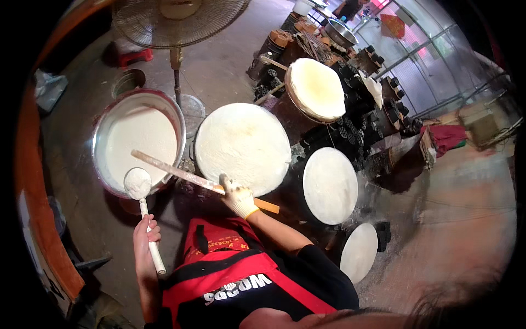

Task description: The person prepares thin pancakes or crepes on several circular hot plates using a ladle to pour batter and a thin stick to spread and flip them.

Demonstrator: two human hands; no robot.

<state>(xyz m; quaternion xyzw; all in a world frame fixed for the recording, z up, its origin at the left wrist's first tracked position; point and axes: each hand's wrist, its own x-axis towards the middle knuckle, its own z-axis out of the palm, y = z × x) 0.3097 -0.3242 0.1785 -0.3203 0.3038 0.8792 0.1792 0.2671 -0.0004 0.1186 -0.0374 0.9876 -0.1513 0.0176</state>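
Note:
My bare left hand [146, 237] is closed round the pale handle of a ladle [137, 183]. White batter fills the ladle's bowl, which is over the near rim of a large metal basin [97, 143] holding more batter [143, 130]. My right hand [240, 199], in a whitish glove, grips a long flat wooden stick [187, 175] at the near edge of a round griddle. The stick slants from above the basin to beyond my wrist, its far part coated white. A white batter sheet [241, 143] covers the griddle, hiding its surface.
Farther right stands another round griddle with a pale flatbread [315, 90], edges overhanging. Two round pale plates [330, 185] lie to my right. Black coal briquettes [342, 134] are piled behind them. A standing fan [181, 22] rises beyond the basin, near a red stool [135, 57].

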